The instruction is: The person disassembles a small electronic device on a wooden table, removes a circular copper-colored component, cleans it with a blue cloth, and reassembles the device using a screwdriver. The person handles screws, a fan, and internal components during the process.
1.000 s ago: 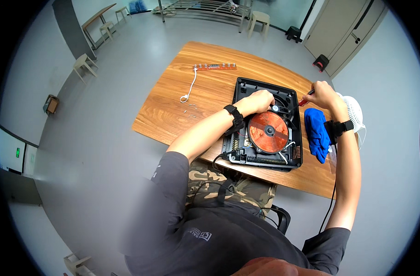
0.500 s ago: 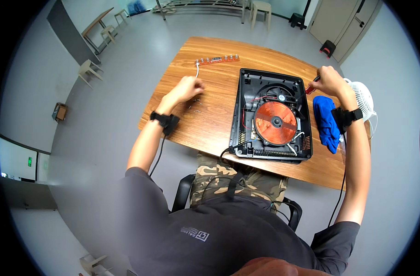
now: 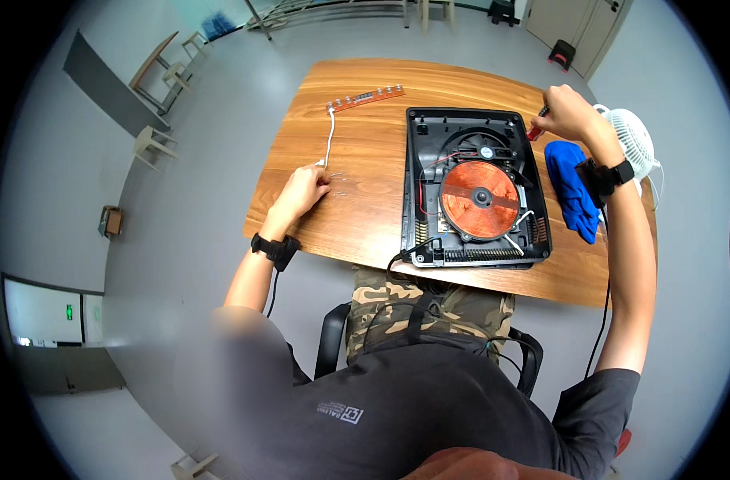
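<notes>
On the tabletop lies an opened induction cooker base (image 3: 414, 172), black, with a round copper coil (image 3: 478, 200) in it. My right hand (image 3: 571, 114) is closed around a red-and-black screwdriver (image 3: 534, 133) at the cooker's far right corner; its tip is hard to make out. My left hand (image 3: 303, 190) rests on the wood at the left, fingers curled together; anything pinched in them is hidden. Several small screws (image 3: 340, 193) lie right beside its fingertips. A white cable (image 3: 330, 138) runs from there to a narrow orange circuit board (image 3: 366, 98) farther back.
A crumpled blue cloth (image 3: 571, 188) lies right of the cooker, with a white fan (image 3: 633, 140) beyond it at the table's right edge. A black cord (image 3: 393, 262) leaves the cooker at its near left corner. Stools (image 3: 153, 146) stand on the floor to the left.
My left hand has drawn nearer to me and left, uncovering the cable's white end. The right hand still holds the screwdriver at the cooker's corner. The whole view has shifted slightly.
</notes>
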Available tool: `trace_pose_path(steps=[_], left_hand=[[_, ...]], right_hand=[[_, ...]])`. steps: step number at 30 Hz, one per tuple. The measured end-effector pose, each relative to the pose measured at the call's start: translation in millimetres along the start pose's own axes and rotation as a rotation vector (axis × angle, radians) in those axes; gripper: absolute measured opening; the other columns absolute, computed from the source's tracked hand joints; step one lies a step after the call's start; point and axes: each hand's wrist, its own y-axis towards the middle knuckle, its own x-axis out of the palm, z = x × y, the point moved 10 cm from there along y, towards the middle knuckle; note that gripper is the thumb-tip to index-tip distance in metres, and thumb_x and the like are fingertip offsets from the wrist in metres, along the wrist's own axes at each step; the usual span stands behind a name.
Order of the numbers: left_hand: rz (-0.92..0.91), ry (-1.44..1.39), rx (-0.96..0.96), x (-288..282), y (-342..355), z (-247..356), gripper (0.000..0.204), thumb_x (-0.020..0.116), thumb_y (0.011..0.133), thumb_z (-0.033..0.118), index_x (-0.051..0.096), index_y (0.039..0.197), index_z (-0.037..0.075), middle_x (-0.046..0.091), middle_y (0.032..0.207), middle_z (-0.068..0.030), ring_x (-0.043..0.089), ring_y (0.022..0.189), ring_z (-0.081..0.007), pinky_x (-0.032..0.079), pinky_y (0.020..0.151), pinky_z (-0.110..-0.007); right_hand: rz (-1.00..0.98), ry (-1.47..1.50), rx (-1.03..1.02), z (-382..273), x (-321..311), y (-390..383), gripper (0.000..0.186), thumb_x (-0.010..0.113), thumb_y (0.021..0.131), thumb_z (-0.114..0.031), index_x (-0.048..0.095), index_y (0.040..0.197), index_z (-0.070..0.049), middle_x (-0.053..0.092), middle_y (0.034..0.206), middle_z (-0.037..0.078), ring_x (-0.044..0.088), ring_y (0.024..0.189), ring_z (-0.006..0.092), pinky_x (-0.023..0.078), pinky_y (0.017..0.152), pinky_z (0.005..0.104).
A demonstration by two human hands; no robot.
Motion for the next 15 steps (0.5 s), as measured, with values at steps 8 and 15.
trace_pose_path(steps=[8, 15], left_hand=[[0.0, 0.134, 0.004, 2.2, 1.3, 8.2, 0.01, 0.074, 0.081, 0.006, 0.072, 0.087, -0.001, 0.071, 0.084, -0.0206, 0.069, 0.084, -0.0401, 0.055, 0.078, -0.047], [0.033, 0.07, -0.038, -6.4, 5.0, 10.0, 0.011, 0.067, 0.08, 0.003, 0.074, 0.088, -0.002, 0.07, 0.085, -0.0258, 0.07, 0.084, -0.0409, 0.057, 0.079, -0.046]], right_hand=[[0.043, -0.019, -0.005, 1.7, 0.3, -2.5, 0.032, 0.078, 0.079, -0.021, 0.07, 0.075, 0.01, 0.068, 0.074, 0.028, 0.071, 0.074, 0.0405, 0.059, 0.071, 0.0429], [0.031, -0.041, 0.04, 2.5, 2.0, -1.1, 0.032, 0.08, 0.077, -0.024, 0.072, 0.078, 0.007, 0.07, 0.08, 0.028, 0.072, 0.079, 0.0412, 0.06, 0.074, 0.0437]])
